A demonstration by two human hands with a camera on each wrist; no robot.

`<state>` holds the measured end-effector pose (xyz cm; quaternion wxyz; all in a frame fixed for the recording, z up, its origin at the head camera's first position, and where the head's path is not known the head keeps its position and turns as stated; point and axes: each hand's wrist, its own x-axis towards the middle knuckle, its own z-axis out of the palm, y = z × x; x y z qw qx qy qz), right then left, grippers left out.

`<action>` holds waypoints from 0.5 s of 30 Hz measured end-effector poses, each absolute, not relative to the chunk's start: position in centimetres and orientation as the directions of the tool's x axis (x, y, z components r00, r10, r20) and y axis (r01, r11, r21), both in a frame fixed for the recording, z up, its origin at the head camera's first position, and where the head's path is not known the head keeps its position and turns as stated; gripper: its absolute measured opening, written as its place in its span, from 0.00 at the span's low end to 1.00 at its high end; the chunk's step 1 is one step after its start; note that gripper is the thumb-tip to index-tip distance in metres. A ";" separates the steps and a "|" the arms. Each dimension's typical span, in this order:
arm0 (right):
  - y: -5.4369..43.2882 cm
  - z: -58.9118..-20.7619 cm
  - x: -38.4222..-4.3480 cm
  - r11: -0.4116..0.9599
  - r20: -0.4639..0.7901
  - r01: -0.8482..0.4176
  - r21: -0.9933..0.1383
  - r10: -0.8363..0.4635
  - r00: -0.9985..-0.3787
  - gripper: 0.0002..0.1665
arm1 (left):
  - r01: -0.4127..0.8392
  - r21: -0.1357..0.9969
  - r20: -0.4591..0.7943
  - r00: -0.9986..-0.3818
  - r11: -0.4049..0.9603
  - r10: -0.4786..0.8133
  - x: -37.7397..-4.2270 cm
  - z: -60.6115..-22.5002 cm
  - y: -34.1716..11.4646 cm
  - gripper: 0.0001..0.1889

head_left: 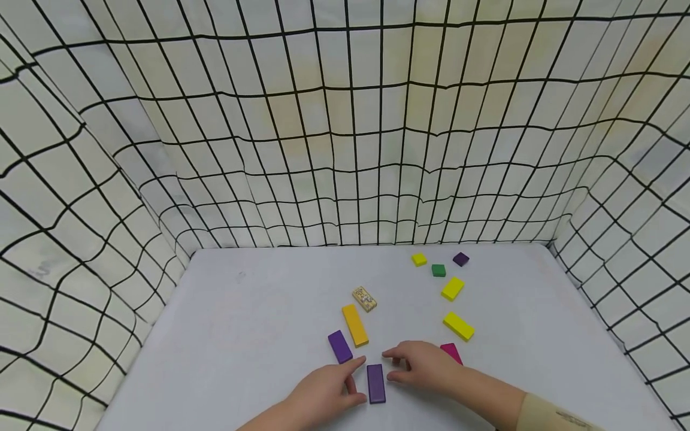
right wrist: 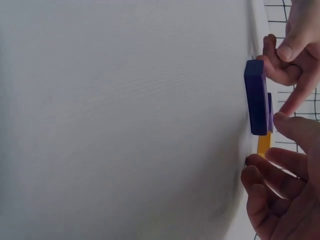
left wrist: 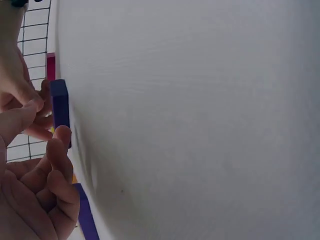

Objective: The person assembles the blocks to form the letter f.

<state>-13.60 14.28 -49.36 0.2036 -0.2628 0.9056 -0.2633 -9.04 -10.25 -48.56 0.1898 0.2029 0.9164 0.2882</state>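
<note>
A purple block lies on the white table between my two hands. My left hand is on its left side, thumb and index finger spread apart, the thumb tip close to the block's edge. On the other side, my right hand hovers with loosely bent fingers, its thumb a small gap from the block. Neither hand holds anything. Both wrist views show this purple block between the hands. A second purple block lies just beyond the left index fingertip, beside an orange block.
Behind the orange block lies a patterned beige block. A pink block is partly hidden behind the right forearm. Farther right are yellow blocks, a green block and a dark purple block. Black-gridded white netting surrounds the table.
</note>
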 end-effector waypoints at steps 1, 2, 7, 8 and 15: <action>14.1 -49.4 -13.6 0.728 -0.230 -0.371 -0.577 -0.581 -0.781 0.25 | 0.270 0.602 -0.226 -0.845 0.751 0.485 -9.1 -48.7 -10.1 0.35; 14.0 -49.4 -13.6 0.732 -0.231 -0.373 -0.570 -0.579 -0.782 0.25 | 0.273 0.601 -0.225 -0.844 0.751 0.487 -9.1 -48.8 -10.0 0.35; 13.4 -49.3 -13.7 0.756 -0.251 -0.367 -0.542 -0.562 -0.788 0.24 | 0.261 0.593 -0.241 -0.845 0.762 0.477 -9.2 -49.3 -9.3 0.35; 13.2 -49.3 -13.7 0.761 -0.256 -0.365 -0.537 -0.559 -0.789 0.23 | 0.258 0.589 -0.246 -0.845 0.766 0.474 -9.2 -49.3 -9.2 0.35; 12.9 -49.6 -13.7 0.765 -0.243 -0.391 -0.512 -0.566 -0.788 0.19 | 0.257 0.573 -0.256 -0.845 0.778 0.469 -9.2 -49.3 -8.7 0.35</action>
